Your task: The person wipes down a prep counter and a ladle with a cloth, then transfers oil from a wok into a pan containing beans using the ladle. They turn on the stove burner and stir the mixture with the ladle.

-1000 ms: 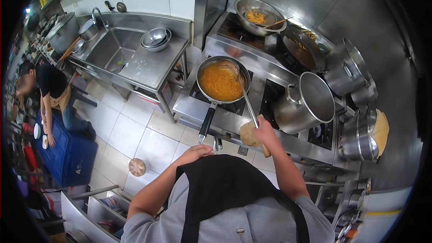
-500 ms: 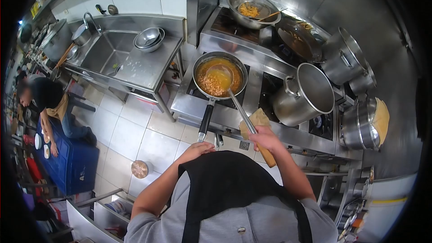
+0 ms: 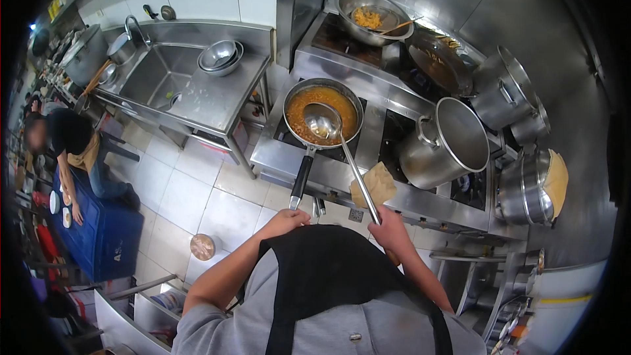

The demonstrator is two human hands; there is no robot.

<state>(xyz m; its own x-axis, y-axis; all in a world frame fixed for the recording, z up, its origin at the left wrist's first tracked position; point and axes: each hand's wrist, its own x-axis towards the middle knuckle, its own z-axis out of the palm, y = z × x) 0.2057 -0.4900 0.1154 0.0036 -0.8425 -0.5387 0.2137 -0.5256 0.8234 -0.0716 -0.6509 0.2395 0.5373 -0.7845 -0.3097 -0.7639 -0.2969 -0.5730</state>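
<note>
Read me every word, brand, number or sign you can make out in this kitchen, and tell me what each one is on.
"AS": white letters on the side of the blue box; any further character is too blurred to tell.
Yellow packages on the upper-left shelf: any print is too small and blurred to read.
Pan and ladle: no lettering that I can make out.

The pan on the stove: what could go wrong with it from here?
Its handle juts past the front edge of the stove, near the left hand; a bump might tip the pan.
The right hand holds a ladle over soupy food, which might splash.
The ladle's shaft crosses a brown cloth-like piece in view and could catch it.
</note>
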